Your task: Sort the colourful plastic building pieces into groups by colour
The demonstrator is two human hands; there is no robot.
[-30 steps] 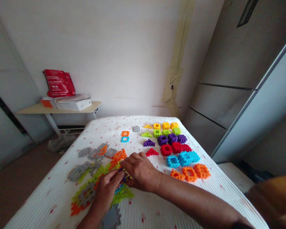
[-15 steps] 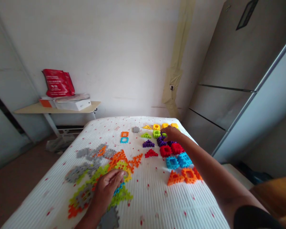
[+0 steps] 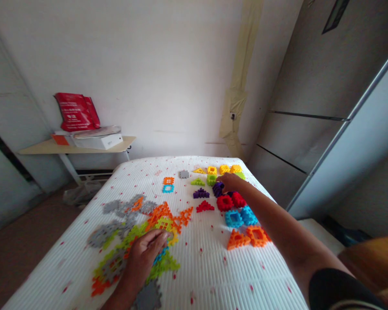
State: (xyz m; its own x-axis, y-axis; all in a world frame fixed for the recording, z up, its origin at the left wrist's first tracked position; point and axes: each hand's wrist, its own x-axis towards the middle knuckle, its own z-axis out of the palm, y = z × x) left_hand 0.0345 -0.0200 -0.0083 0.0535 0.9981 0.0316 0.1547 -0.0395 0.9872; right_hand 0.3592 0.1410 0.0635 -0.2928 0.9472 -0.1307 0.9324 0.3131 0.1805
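Note:
My left hand (image 3: 145,252) hovers over a mixed pile of flat interlocking pieces, thumb and fingertips pressed together; whatever is between them cannot be made out. Just beyond its fingertips is a yellow piece (image 3: 173,237), with a lime green piece (image 3: 164,265) below. On the right, my right hand (image 3: 232,182) reaches into the rows of built blocks. Its fingers are closed around a purple block (image 3: 217,189), partly hidden by the hand. Beside it are a lime green block (image 3: 211,180) and a red block (image 3: 224,203). A purple triangular piece (image 3: 201,193) lies to the left.
Blue blocks (image 3: 234,218) and orange blocks (image 3: 257,236) are nearer me; yellow blocks (image 3: 224,169) line the far edge. Several grey pieces (image 3: 105,232) lie left on the padded table cover (image 3: 200,280). A side table (image 3: 45,146) holds a red bag (image 3: 76,112); a tall cabinet (image 3: 294,129) stands right.
My right hand has come slightly nearer, from beside the lime green row onto the purple block, uncovering a green block behind it. My left hand stays in place.

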